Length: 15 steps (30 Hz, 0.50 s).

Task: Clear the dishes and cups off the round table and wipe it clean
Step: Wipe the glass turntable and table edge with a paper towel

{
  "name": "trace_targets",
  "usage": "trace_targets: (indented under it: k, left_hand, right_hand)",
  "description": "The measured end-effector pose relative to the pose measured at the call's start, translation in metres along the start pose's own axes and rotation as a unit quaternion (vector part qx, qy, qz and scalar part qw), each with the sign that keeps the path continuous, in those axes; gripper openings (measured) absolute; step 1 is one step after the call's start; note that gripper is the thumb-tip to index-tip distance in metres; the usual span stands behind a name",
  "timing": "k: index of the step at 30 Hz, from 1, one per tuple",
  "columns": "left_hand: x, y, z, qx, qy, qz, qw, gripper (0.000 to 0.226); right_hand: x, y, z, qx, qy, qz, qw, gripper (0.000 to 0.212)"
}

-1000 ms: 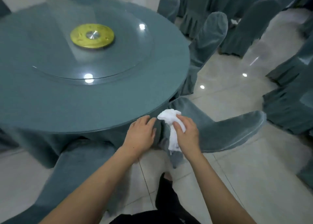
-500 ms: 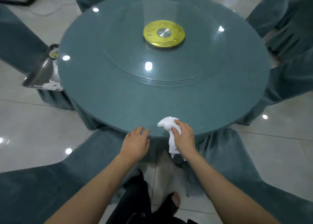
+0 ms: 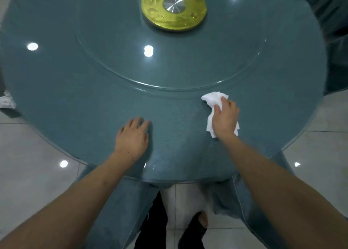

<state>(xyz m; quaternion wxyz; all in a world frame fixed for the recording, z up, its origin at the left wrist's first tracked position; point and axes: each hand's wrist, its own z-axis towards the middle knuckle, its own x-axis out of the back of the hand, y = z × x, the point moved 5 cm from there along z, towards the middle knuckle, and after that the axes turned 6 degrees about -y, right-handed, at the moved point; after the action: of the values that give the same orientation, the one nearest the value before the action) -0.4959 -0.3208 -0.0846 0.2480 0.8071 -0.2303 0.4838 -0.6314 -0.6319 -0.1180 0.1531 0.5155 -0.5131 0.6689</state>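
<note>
**Fingers on cloth: wiping stage of table clearing**

The fingers point(image 3: 219, 108) of the right hand point(image 3: 225, 119) are curled over a crumpled white cloth point(image 3: 211, 101), pinching it against the surface point(image 3: 84, 90) of the round table; one end of the cloth sticks out beyond the fingertips, the other trails under the wrist. The left hand point(image 3: 132, 137) lies flat with its fingers straight and close together, holding nothing, apparently as a brace near the front rim.

No dishes or cups are visible on the table here, so clearing appears finished and wiping is judged to be the step in hand. The cloth sits on the outer ring of the surface, just outside the rim of the glass turntable point(image 3: 169, 64), whose gold hub point(image 3: 174, 9) lies well beyond it.

The next move likely calls for a sweep along the outer ring, with steady downward pressure so the bunched cloth does not roll. The turntable rim is a raised edge beside the cloth; a stroke inward must lift over it or the cloth may snag. To the right the table edge is near, and draped chair covers point(image 3: 254, 201) hang below the front rim beside the person's shoes point(image 3: 194, 231). Open surface extends to the left, past the resting hand, giving the freest path.
</note>
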Motion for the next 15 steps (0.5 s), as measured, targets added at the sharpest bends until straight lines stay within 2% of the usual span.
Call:
trace_targets:
  k: [4,6,7,9,11,12,13,15]
  left_hand:
    - [-0.012,-0.058,0.035,0.032,-0.052,0.034,0.998,0.063]
    - [-0.013,-0.074,0.046,0.026,-0.063,0.024,0.997,0.071]
    - [-0.013,-0.078,0.049,0.024,-0.062,0.015,0.998,0.074]
    - [-0.015,-0.082,0.050,0.024,-0.055,-0.002,0.998,0.078]
    - [-0.015,-0.084,0.049,0.025,-0.043,-0.008,0.999,0.078]
    - [-0.014,-0.084,0.049,0.022,-0.037,-0.006,0.999,0.078]
    - [-0.014,-0.085,0.048,0.021,-0.030,-0.003,0.999,0.078]
    - [-0.011,-0.083,0.049,0.012,-0.025,0.006,1.000,0.079]
  right_hand:
    - [-0.034,-0.016,0.005,-0.067,0.081,-0.017,0.994,0.040]
    - [-0.061,-0.051,-0.011,-0.061,0.099,-0.014,0.993,0.039]
    - [-0.078,-0.078,-0.023,-0.018,0.101,-0.016,0.995,0.039]
    - [-0.113,-0.130,-0.058,0.129,0.064,-0.039,0.989,0.041]
    - [-0.126,-0.148,-0.074,0.273,0.007,-0.060,0.960,0.040]
    - [-0.120,-0.140,-0.066,0.316,0.000,-0.076,0.946,0.040]
    - [-0.111,-0.121,-0.052,0.331,0.010,-0.100,0.938,0.039]
    - [-0.083,-0.069,-0.017,0.270,0.052,-0.155,0.949,0.036]
